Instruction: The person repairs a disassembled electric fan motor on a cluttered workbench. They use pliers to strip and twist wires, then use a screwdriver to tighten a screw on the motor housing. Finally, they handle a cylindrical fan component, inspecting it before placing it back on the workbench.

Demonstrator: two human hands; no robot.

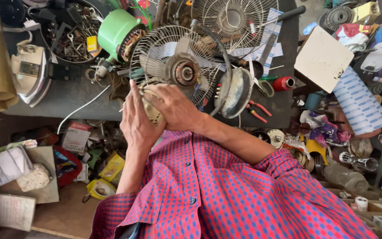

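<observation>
At the table's [67, 95] near edge, both hands clasp a small cream motor [151, 108] between them: left hand [135, 119] and right hand [175, 108], fingers clamped around it. Just behind stands a fan guard [173, 62] with its hub. A green housing [116, 33] lies further left, red pliers [257, 110] to the right.

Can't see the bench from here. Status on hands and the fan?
Both hands, left hand and right hand, clasp the cream fan motor. Fan guard sits on the table. Pliers lie nearby.
</observation>
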